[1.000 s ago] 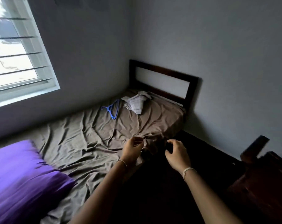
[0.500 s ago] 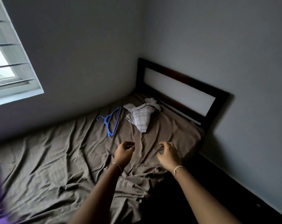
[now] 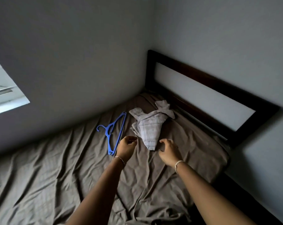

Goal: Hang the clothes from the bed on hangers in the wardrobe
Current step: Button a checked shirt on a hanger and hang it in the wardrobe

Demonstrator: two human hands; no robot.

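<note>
A crumpled pale grey checked garment (image 3: 149, 125) lies on the brown bedsheet (image 3: 56, 179) near the dark wooden bed end. A blue plastic hanger (image 3: 114, 132) lies flat on the sheet just left of it. My left hand (image 3: 126, 147) hovers over the sheet between the hanger's lower end and the garment, fingers loosely curled, holding nothing. My right hand (image 3: 169, 151) is just right of the garment's lower tip, fingers loosely bent and spread, holding nothing. Neither hand touches the garment. No wardrobe is in view.
The dark wooden bed frame (image 3: 202, 78) runs along the grey wall on the right. A window (image 3: 6, 98) shows at the left edge. Dark floor lies beyond the bed's right edge, at the bottom right.
Both hands have moved forward over the bed, from its near edge to beside the garment and hanger. The view has swung right, and the purple pillow has left the frame.
</note>
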